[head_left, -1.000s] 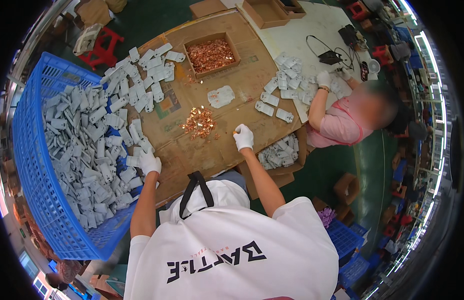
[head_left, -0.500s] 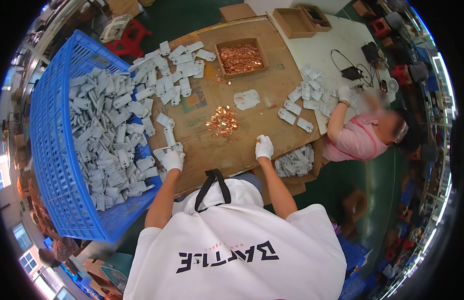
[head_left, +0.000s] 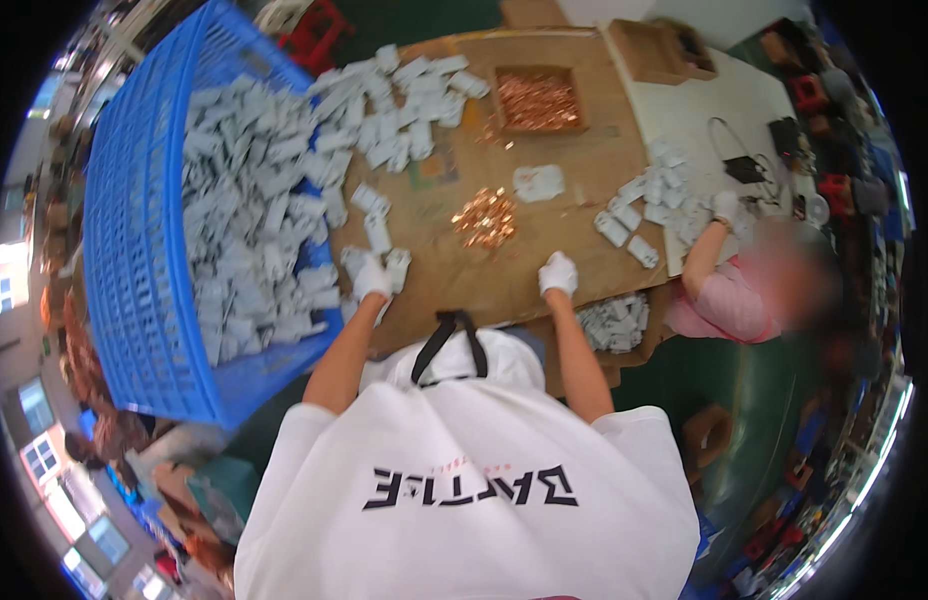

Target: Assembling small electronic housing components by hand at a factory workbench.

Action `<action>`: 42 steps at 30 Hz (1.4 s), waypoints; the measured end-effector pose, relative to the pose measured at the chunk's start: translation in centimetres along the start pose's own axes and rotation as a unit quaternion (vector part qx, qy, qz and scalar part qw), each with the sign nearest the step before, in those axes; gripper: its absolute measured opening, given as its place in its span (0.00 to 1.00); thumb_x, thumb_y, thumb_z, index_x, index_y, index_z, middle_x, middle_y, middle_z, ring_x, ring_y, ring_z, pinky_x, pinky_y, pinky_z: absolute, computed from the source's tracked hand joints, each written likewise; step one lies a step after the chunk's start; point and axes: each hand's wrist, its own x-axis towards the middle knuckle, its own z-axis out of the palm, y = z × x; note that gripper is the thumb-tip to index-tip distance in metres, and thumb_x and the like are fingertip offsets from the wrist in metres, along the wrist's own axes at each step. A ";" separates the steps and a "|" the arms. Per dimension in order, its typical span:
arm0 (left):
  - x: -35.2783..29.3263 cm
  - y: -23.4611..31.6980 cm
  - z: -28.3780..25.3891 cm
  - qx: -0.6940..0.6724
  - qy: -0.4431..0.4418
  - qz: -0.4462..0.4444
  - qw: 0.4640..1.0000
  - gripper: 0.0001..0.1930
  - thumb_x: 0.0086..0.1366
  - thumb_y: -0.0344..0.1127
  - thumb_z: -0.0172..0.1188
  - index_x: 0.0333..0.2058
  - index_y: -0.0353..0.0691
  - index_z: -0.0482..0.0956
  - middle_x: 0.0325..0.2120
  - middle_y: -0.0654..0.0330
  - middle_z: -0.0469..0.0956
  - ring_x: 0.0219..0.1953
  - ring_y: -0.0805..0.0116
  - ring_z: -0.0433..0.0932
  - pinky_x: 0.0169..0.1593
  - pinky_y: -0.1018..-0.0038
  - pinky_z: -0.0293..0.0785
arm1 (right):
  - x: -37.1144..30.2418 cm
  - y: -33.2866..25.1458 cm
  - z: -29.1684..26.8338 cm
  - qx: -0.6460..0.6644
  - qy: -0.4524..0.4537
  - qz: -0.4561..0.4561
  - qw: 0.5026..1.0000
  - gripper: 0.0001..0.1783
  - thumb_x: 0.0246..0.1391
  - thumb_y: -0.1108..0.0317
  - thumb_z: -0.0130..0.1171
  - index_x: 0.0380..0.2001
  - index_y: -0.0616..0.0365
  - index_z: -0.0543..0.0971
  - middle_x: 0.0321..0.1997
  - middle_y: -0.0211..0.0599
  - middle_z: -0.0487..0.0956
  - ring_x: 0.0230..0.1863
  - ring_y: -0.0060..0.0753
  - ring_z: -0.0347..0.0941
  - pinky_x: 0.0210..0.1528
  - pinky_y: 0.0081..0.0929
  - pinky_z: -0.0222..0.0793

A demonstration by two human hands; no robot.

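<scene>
At the table's left front, my white-gloved left hand (head_left: 372, 279) is closed at the edge of a light grey plastic housing (head_left: 354, 262); its fingertips are partly hidden. Another grey housing (head_left: 398, 266) lies against its right side, and two more (head_left: 377, 222) lie just beyond. My right hand (head_left: 557, 275), gloved too, is closed above the table's front edge; what it holds, if anything, is too small to make out. Between and beyond both hands lies a loose heap of small copper-coloured metal pieces (head_left: 485, 219).
A large blue crate (head_left: 149, 220), tipped toward the table, spills grey housings on the left. A carton (head_left: 539, 128) of copper pieces stands at the back, near a whitish sheet (head_left: 538, 183). Another carton (head_left: 652, 335) holds housings. A co-worker (head_left: 724, 290) handles housings at right.
The whole view has shifted, so the table and crate sit further right and higher in the picture. Both hands stay in nearly the same places over the table, still closed.
</scene>
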 end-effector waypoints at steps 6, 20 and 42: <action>-2.3 -0.2 -1.5 -0.022 -0.025 0.049 0.998 0.13 0.53 0.40 0.56 0.34 0.42 0.82 0.36 0.46 0.81 0.42 0.48 0.79 0.47 0.58 0.74 | 5.7 4.1 -0.9 0.141 0.076 -0.078 0.984 0.07 0.46 0.67 0.57 0.30 0.57 0.77 0.35 0.49 0.79 0.39 0.53 0.76 0.45 0.43 0.71; -13.3 -10.6 -4.3 -0.309 -0.116 -0.069 0.941 0.28 0.55 0.20 0.54 0.56 0.41 0.66 0.29 0.58 0.75 0.30 0.66 0.76 0.36 0.72 0.76 | 16.2 9.6 -5.7 0.179 0.167 -0.080 0.966 0.09 0.50 0.69 0.56 0.35 0.58 0.79 0.35 0.49 0.80 0.39 0.52 0.76 0.44 0.40 0.69; -10.9 10.3 -11.2 -0.358 -0.027 0.174 0.917 0.27 0.52 0.30 0.59 0.54 0.43 0.69 0.44 0.52 0.78 0.44 0.59 0.79 0.49 0.69 0.74 | -11.2 -13.4 -7.6 0.566 -0.208 -0.172 0.779 0.11 0.48 0.78 0.57 0.37 0.62 0.79 0.33 0.35 0.80 0.34 0.24 0.78 0.38 0.23 0.76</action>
